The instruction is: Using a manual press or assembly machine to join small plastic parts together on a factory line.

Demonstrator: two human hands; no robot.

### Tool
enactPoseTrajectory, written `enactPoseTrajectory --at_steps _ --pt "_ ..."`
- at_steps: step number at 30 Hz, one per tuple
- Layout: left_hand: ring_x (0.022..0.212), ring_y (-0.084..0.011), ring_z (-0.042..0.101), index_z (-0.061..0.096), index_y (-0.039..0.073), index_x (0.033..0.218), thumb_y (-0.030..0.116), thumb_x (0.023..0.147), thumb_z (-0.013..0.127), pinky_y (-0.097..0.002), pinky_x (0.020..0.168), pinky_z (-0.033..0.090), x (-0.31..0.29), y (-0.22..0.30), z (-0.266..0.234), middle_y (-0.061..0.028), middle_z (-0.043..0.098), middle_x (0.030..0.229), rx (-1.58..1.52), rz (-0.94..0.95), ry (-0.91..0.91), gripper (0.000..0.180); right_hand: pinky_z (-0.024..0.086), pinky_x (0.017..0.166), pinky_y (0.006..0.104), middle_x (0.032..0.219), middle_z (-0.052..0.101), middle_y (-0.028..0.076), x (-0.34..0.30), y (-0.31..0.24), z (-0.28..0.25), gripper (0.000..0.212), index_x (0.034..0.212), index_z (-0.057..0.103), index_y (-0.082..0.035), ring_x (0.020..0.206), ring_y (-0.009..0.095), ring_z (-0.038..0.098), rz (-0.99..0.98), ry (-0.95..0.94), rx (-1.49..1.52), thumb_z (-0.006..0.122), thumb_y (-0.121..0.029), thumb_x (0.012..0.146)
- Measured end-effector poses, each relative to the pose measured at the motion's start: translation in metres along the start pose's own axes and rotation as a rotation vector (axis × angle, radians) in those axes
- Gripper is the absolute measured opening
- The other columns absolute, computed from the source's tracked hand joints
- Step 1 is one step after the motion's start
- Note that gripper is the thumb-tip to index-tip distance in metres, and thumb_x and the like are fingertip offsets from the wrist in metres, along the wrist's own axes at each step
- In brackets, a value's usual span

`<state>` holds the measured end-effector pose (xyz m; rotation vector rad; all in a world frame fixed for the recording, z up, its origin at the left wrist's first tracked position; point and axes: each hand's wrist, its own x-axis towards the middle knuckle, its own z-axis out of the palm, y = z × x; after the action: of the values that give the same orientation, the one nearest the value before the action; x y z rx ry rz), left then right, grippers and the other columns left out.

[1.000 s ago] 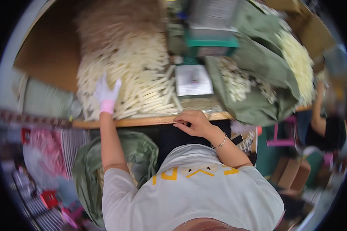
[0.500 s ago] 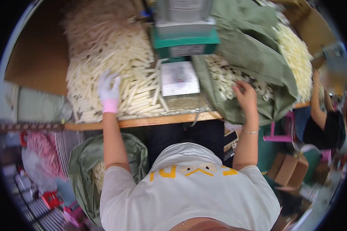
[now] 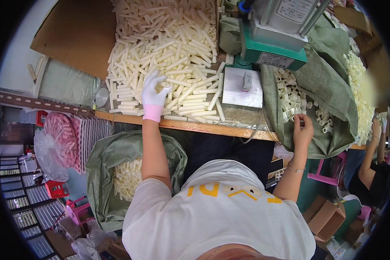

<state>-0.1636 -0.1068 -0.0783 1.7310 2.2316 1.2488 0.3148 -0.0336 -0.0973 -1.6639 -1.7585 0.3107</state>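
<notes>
My left hand (image 3: pixel 153 94), in a white glove with a pink cuff, rests over a heap of cream ribbed plastic tubes (image 3: pixel 188 102). Its thumb stands apart from the bent fingers, and no tube shows between them. Bare, with a bracelet at the wrist, my right hand (image 3: pixel 303 130) has its fingertips drawn together at the edge of a pile of small white square plastic pieces (image 3: pixel 290 95). Whether a piece is pinched there is too small to tell. Between the hands stands a green press (image 3: pixel 273 50); a small metal block (image 3: pixel 247 81) sits on its silver plate (image 3: pixel 236 96).
A green woven sack (image 3: pixel 329 82) lies around the square pieces. Below the wooden table edge (image 3: pixel 229 129) an open green sack (image 3: pixel 99 173) holds cream pieces. A cardboard sheet (image 3: pixel 78 37) flanks the tubes. Another person's arm (image 3: pixel 370 147) shows at far right, near a pink stool (image 3: pixel 323 177).
The whole view has shifted, so the table appears further right. My right hand's fingers have drawn closer together at the near edge of the square pieces. My left hand stays over the tubes.
</notes>
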Motion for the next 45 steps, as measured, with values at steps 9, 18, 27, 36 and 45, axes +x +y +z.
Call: enactPoseTrajectory --at_steps 9,18,27,36,45 --pt "0.083 -0.0133 0.054 0.052 -0.001 0.117 0.038 0.092 0.052 -0.0255 0.072 0.045 -0.022 0.033 -0.009 -0.0097 0.057 0.106 -1.717 -0.269 -0.354 0.046 0.054 0.057 0.0250 0.092 0.062 0.006 0.003 0.018 -0.021 0.012 0.102 0.054 -0.005 0.085 0.018 0.065 0.500 0.015 1.154 0.055 -0.013 0.093" --pt "0.066 -0.0092 0.051 0.043 0.000 0.127 0.035 0.092 0.053 -0.0228 0.060 0.043 -0.040 0.069 0.022 -0.0062 0.059 0.096 -1.780 -0.333 -0.476 0.050 0.045 0.069 0.0210 0.102 0.064 0.008 -0.005 0.019 -0.017 0.022 0.109 0.054 -0.002 0.087 0.012 0.060 0.352 -0.156 1.250 0.061 -0.006 0.088" --pt "0.072 -0.0077 0.053 0.043 -0.003 0.126 0.031 0.092 0.055 -0.0196 0.061 0.042 -0.028 0.101 0.043 -0.0072 0.062 0.098 -1.237 -0.198 -0.505 0.050 0.048 0.067 0.0238 0.100 0.064 0.009 -0.007 -0.026 -0.021 0.024 0.110 0.053 0.001 0.086 0.014 0.062 0.236 -0.076 0.950 0.059 -0.002 0.087" --pt "0.106 -0.0282 0.060 0.053 -0.003 0.114 0.018 0.087 0.061 -0.0318 0.083 0.053 0.001 0.151 0.059 -0.0204 0.056 0.119 -1.365 -0.060 -0.645 0.035 0.051 0.062 0.0241 0.091 0.064 0.009 -0.012 -0.087 0.007 0.016 0.102 0.059 0.002 0.074 0.014 0.062 0.350 -0.246 1.280 0.060 -0.006 0.088" --pt "0.085 -0.0227 0.064 0.054 -0.003 0.105 0.011 0.077 0.072 -0.0305 0.077 0.053 -0.013 0.170 0.064 -0.0180 0.058 0.109 -1.359 -0.335 -0.636 0.037 0.049 0.062 0.0222 0.090 0.063 0.006 0.002 -0.111 0.037 0.026 0.113 0.058 0.003 0.078 0.011 0.060 0.180 -0.305 1.220 0.059 -0.003 0.088"
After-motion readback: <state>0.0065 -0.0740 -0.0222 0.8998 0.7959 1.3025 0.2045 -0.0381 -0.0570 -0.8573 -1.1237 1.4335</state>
